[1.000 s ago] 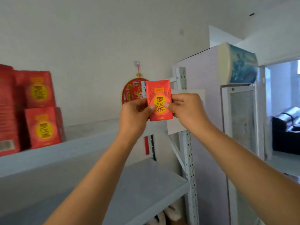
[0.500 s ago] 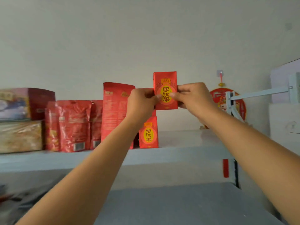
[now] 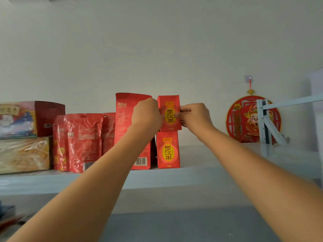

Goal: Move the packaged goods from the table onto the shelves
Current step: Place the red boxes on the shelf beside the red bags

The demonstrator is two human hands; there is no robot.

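Up at the grey shelf (image 3: pixel 209 159): left hand (image 3: pixel 146 112), right hand (image 3: pixel 195 117), each grip pinching one red packet (image 3: pixel 169 105) above its twin (image 3: pixel 168 151)

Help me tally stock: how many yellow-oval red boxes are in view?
2. The held box is pinched between left hand and right hand; the lower box stands on the shelf directly beneath. Others may be hidden.
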